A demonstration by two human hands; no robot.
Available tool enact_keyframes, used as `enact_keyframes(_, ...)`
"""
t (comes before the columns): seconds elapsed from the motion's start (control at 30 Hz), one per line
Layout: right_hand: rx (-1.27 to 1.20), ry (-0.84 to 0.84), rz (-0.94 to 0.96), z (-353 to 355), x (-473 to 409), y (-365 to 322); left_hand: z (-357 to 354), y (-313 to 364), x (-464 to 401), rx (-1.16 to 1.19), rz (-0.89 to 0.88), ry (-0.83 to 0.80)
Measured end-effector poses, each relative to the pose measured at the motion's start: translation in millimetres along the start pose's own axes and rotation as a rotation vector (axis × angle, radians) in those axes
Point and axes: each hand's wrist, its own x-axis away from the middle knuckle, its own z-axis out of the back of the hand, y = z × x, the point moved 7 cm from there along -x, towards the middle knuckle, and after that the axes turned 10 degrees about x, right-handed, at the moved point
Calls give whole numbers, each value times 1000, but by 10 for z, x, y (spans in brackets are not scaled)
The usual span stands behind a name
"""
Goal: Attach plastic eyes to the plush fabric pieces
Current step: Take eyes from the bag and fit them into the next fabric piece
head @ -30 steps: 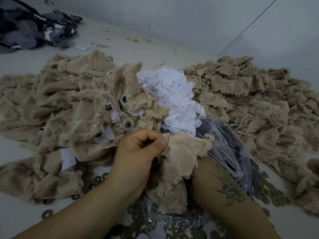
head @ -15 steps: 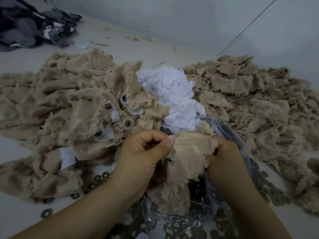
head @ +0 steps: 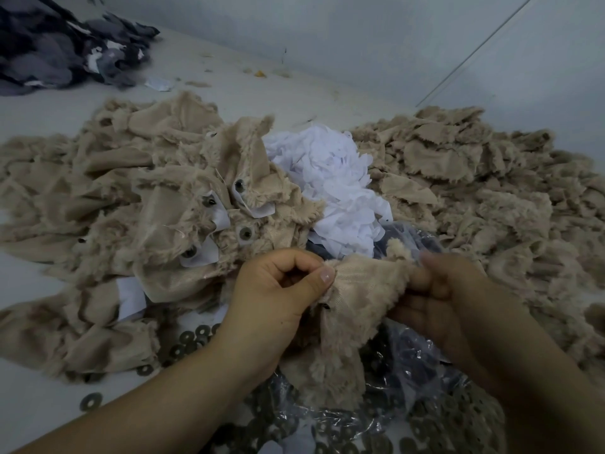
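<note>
A beige plush piece [head: 360, 290] is held up between both hands, its woven back facing me. My left hand [head: 278, 296] pinches its left edge with thumb and curled fingers. My right hand [head: 442, 299] grips its right edge. A small dark eye post [head: 324, 307] shows near its left edge, beside my left thumb. To the left lies a heap of plush pieces with eyes fitted [head: 183, 204], their metal washers [head: 245, 233] showing on the backs.
A large pile of beige plush pieces [head: 491, 191] fills the right. White fabric patches [head: 334, 185] are heaped in the middle. A clear plastic bag [head: 409, 365] and loose metal washers [head: 183, 342] lie under my hands. Dark fabric [head: 59, 44] sits far left.
My right hand came up from under the plush piece and took hold of its right edge. The piece is now spread between both hands. My left hand stayed in place.
</note>
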Motion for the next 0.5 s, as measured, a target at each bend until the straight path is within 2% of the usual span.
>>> enact_keyframes(0.03,100,-21,42,-4,53,-38,-1,-2,0,-10,-4,3)
enact_keyframes(0.07,301,0,95,-11,112,-70,-4,-4,1,-21,-10,4)
enact_keyframes(0.13,775,130,222,-41,193,-150,-21,4,6,-47,-30,-12)
enact_keyframes(0.17,905,217,306,-42,205,-180,-29,14,9,-65,-42,-20)
enact_keyframes(0.3,1076,455,423,-9,164,-214,-50,48,16,-140,-87,-44)
enact_keyframes(0.43,1049,536,448,79,133,-198,-51,57,26,-133,-87,-35)
enact_keyframes(0.5,968,491,474,34,133,-201,-54,60,24,-131,-87,-32)
